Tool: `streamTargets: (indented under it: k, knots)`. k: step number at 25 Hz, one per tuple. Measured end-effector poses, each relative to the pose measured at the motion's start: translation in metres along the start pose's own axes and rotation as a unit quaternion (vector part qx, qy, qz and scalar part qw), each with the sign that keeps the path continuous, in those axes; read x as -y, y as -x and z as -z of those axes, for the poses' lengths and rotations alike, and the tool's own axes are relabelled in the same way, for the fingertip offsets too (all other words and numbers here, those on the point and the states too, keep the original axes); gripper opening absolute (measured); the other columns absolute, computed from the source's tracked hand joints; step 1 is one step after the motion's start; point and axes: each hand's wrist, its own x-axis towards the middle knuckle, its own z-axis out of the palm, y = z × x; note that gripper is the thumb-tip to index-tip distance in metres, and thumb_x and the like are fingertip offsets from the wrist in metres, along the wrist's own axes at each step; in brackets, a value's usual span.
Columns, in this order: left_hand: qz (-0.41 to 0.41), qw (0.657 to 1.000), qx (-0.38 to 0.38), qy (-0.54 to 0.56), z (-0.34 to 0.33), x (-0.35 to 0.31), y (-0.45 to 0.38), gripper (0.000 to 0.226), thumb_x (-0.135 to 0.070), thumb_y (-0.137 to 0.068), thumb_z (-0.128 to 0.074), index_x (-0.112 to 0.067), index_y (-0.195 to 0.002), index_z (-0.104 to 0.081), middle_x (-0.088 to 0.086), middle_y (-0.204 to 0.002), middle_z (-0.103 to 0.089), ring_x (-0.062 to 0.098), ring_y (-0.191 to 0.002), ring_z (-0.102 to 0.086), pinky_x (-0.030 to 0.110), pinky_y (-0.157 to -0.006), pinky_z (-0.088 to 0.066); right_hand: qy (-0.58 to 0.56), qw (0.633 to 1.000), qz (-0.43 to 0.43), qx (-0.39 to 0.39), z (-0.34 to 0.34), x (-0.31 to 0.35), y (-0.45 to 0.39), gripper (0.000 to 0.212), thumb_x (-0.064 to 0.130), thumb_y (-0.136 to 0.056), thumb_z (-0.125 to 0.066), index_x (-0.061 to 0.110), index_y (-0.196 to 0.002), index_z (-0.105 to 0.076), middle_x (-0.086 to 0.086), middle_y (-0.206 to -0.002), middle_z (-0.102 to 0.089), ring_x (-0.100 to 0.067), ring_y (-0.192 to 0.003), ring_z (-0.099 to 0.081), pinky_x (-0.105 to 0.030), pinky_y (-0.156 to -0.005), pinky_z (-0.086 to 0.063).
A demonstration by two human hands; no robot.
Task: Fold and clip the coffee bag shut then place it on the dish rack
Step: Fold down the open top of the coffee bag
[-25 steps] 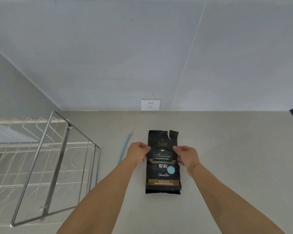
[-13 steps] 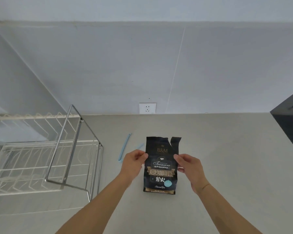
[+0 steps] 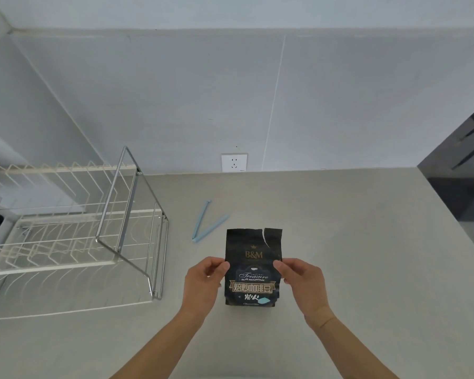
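**Two hands steady an upright coffee bag before folding**

The left hand (image 3: 203, 280) pinches the left edge of the bag (image 3: 253, 269) between thumb and fingers, and the right hand (image 3: 301, 280) pinches the right edge at the same height, about halfway up. Both grips are closed on the bag. Holding it by both sides probably keeps it standing and leaves the loose top free to be folded down.

The bag is black with gold lettering and stands on a grey counter (image 3: 353, 242), its base touching the surface. Its long axis runs vertically, with the opening pointing up and slightly away from the person. The printed front faces the camera. The top edge is unfolded and has a tear right of centre (so no fold has begun).

A pale blue clip (image 3: 207, 224) lies open in a V on the counter, near the bag's upper left. The rack (image 3: 132, 214), wire and empty, sits further left, well apart from the bag.
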Motion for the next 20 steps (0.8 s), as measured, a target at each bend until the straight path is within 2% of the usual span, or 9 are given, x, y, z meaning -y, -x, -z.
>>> streamTargets:
  k: [2,4,5,8,10,12,14,17,20]
  knots:
    - [0.002,1.000,-0.009,-0.005,0.001,0.007,0.005,0.004,-0.025,-0.088,-0.067,-0.026,-0.085,-0.069,-0.008,-0.080,-0.075,0.015,-0.079,-0.067,0.021,-0.058,-0.053,0.001,1.000,0.002,-0.018,-0.003,-0.006,0.009,0.007,0.026,-0.082,-0.073,0.033,-0.081,-0.072,0.015,-0.069,-0.075,-0.004,-0.069,-0.069,-0.012,-0.057,-0.051]
    - [-0.003,1.000,-0.022,-0.004,0.005,0.011,0.010,0.010,-0.025,-0.087,-0.070,-0.032,-0.092,-0.066,-0.008,-0.078,-0.074,0.013,-0.081,-0.068,0.024,-0.064,-0.055,-0.001,1.000,0.017,-0.013,-0.004,-0.011,0.016,0.031,0.023,-0.082,-0.074,0.039,-0.106,-0.066,0.010,-0.072,-0.075,-0.004,-0.075,-0.069,-0.014,-0.068,-0.053]
    - [-0.017,0.999,-0.026,-0.010,0.007,0.013,0.013,0.018,-0.026,-0.087,-0.070,-0.038,-0.098,-0.063,-0.008,-0.077,-0.074,0.010,-0.081,-0.068,0.021,-0.067,-0.054,0.004,0.999,0.034,-0.006,-0.004,-0.013,0.018,0.040,0.022,-0.082,-0.074,0.047,-0.111,-0.062,0.007,-0.074,-0.075,-0.004,-0.076,-0.069,-0.014,-0.069,-0.054]
    - [-0.083,0.995,-0.011,-0.047,0.009,0.014,0.019,0.037,-0.024,-0.088,-0.068,-0.052,-0.110,-0.058,-0.014,-0.083,-0.072,0.000,-0.087,-0.063,0.007,-0.065,-0.050,0.046,0.995,0.087,0.012,-0.003,-0.012,0.021,0.043,0.014,-0.081,-0.074,0.054,-0.096,-0.065,0.008,-0.085,-0.074,-0.010,-0.080,-0.066,-0.007,-0.066,-0.051]
    - [-0.122,0.989,0.004,-0.081,0.011,0.015,0.019,0.039,-0.022,-0.087,-0.069,-0.056,-0.104,-0.058,-0.018,-0.090,-0.068,0.001,-0.091,-0.061,0.009,-0.065,-0.050,0.086,0.990,0.107,0.022,-0.003,-0.012,0.021,0.042,0.012,-0.080,-0.075,0.052,-0.090,-0.064,0.007,-0.093,-0.071,-0.012,-0.086,-0.064,-0.010,-0.067,-0.051]
    - [-0.155,0.979,0.009,-0.130,0.013,0.017,0.018,0.031,-0.024,-0.085,-0.071,-0.050,-0.098,-0.063,-0.017,-0.094,-0.065,0.006,-0.091,-0.061,0.017,-0.066,-0.054,0.153,0.980,0.125,0.025,-0.002,-0.011,0.023,0.037,0.019,-0.082,-0.074,0.053,-0.087,-0.062,0.012,-0.092,-0.066,-0.009,-0.090,-0.061,-0.017,-0.070,-0.050]
    - [-0.181,0.968,-0.011,-0.175,0.015,0.018,0.018,0.017,-0.026,-0.084,-0.072,-0.039,-0.095,-0.071,-0.014,-0.099,-0.060,0.005,-0.093,-0.057,0.026,-0.066,-0.056,0.207,0.968,0.143,0.014,-0.001,-0.010,0.024,0.024,0.025,-0.081,-0.074,0.049,-0.084,-0.069,0.017,-0.091,-0.060,-0.004,-0.094,-0.054,-0.015,-0.071,-0.043]
    - [-0.230,0.950,-0.036,-0.206,0.014,0.019,0.018,0.013,-0.021,-0.082,-0.075,-0.032,-0.087,-0.072,-0.017,-0.105,-0.056,-0.002,-0.098,-0.049,0.022,-0.067,-0.053,0.274,0.945,0.176,0.020,0.004,-0.006,0.022,0.008,0.029,-0.080,-0.074,0.037,-0.081,-0.075,0.024,-0.091,-0.059,0.002,-0.099,-0.047,-0.012,-0.071,-0.037]
    - [-0.238,0.946,-0.031,-0.219,0.013,0.018,0.019,0.012,-0.019,-0.083,-0.074,-0.029,-0.087,-0.070,-0.020,-0.096,-0.058,-0.002,-0.092,-0.053,0.022,-0.069,-0.052,0.330,0.917,0.220,0.035,0.003,0.000,0.020,0.006,0.031,-0.079,-0.075,0.035,-0.083,-0.075,0.025,-0.088,-0.064,-0.001,-0.094,-0.046,-0.012,-0.072,-0.037]
